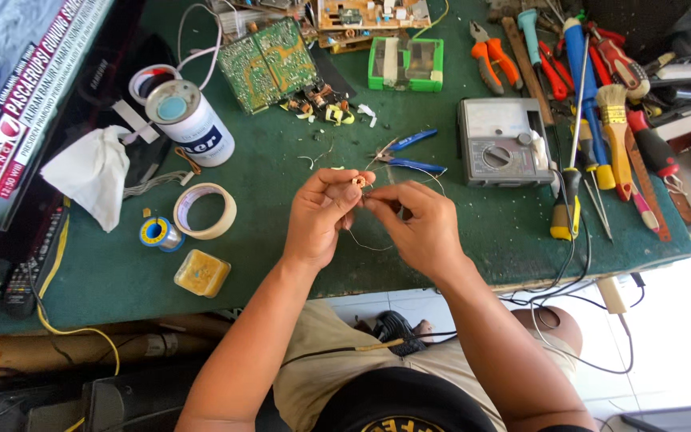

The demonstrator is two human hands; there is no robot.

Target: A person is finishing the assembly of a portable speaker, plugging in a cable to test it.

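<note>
My left hand (323,214) pinches a small ring-shaped coil (358,182) between thumb and fingers above the green workbench (281,256). My right hand (417,228) meets it from the right and grips a thin bare wire (360,242) that loops down below both hands. Just beyond my fingers lie blue-handled pliers (409,156). A green circuit board (268,62) rests at the back, with small wound coils and wire scraps (317,102) beside it.
A grey analogue multimeter (501,142) sits right of my hands. Screwdrivers, orange pliers and a brush (613,128) crowd the right side. Left are a tape roll (205,210), solder spool (159,234), yellow tin (201,273), white can (189,122), white cloth (93,172) and a lit screen (17,96).
</note>
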